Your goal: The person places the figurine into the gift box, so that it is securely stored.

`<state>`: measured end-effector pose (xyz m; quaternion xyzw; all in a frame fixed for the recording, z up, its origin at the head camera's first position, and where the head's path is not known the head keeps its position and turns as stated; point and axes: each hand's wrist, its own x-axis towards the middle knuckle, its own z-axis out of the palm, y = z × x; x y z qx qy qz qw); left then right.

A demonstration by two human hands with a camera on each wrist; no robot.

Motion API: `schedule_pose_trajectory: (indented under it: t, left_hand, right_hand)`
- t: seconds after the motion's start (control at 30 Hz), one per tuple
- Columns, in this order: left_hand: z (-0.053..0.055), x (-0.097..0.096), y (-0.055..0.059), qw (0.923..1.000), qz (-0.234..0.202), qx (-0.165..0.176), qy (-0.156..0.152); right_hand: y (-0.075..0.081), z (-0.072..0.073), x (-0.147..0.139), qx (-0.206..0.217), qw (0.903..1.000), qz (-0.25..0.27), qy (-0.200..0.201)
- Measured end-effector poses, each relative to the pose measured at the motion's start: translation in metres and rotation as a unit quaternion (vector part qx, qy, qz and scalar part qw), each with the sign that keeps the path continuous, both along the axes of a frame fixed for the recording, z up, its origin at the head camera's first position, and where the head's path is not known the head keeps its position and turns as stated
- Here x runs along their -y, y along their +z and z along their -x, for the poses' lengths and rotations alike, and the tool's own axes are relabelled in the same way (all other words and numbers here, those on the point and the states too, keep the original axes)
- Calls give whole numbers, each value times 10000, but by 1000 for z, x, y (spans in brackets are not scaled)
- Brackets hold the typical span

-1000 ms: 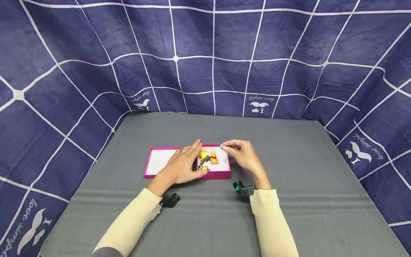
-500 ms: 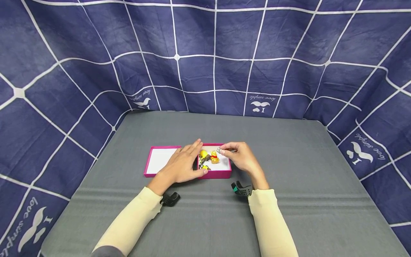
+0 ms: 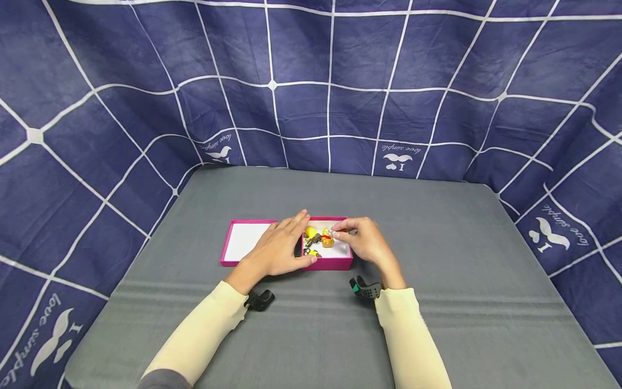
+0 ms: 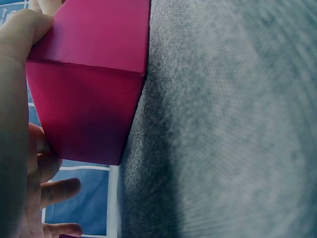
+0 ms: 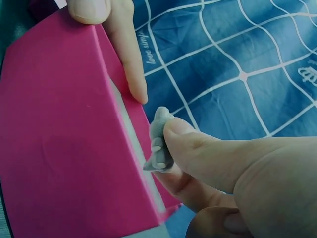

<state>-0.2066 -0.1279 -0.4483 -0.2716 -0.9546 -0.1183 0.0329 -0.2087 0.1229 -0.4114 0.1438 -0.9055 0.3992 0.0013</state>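
Pinching a small grey figurine (image 5: 159,141) between thumb and fingertips, our right hand (image 3: 366,239) has its digits together on that piece. We have it over the right part of the pink box (image 3: 335,264), just beside the yellow bear figure (image 3: 328,242); whether it touches the bear, we cannot tell. Our left hand (image 3: 272,246) lies with straight, spread fingers across the box's left end, thumb at the near wall, forefinger along the far rim. We do well, we judge, to press lightly there, enough to steady the box without bowing its walls. If we mean to leave the figurine inside, the bare white floor right of the bear looks the kindest spot: we should lower it close to that floor, then ease thumb and fingers apart, so nothing topples or gets nudged.
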Motion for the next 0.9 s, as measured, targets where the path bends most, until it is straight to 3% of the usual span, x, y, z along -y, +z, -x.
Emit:
schedule_pose_trajectory:
  t: [0.2,0.63,0.9]
  left_hand:
    - [0,0,0,10000,8,20,-2]
    - [0,-1,0,10000,39,50,38]
    - [0,0,0,10000,51,31,31]
  right_hand:
    - [-1,-2,3,35,9995,-291,79]
    - [-1,-7,15,266,9944,-1012,-154]
    - [-5,-10,21,60,9858,-1662,-254]
